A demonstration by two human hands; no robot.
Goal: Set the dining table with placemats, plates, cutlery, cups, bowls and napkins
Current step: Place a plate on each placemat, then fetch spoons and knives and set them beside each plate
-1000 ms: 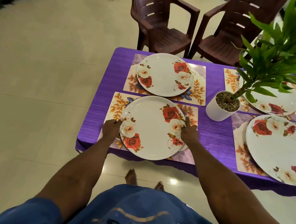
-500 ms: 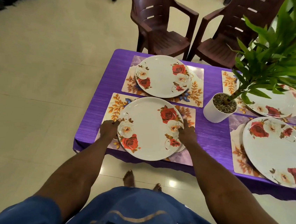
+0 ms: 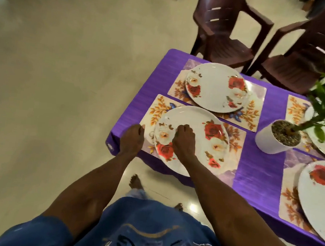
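Near plate (image 3: 194,138) on floral placemat (image 3: 233,150), purple table (image 3: 253,168) corner. Right hand (image 3: 184,140) over the plate's 9 o'clock part, fingers curled; grip unclear. Left hand (image 3: 131,139) at the placemat's 9 o'clock edge. Second plate (image 3: 215,87) at 12 o'clock, potted plant (image 3: 278,137) at 3 o'clock.

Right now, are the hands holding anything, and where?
Nothing is clearly gripped. The left hand is at the plate's left rim, on the placemat; the right hand rests curled on the plate.
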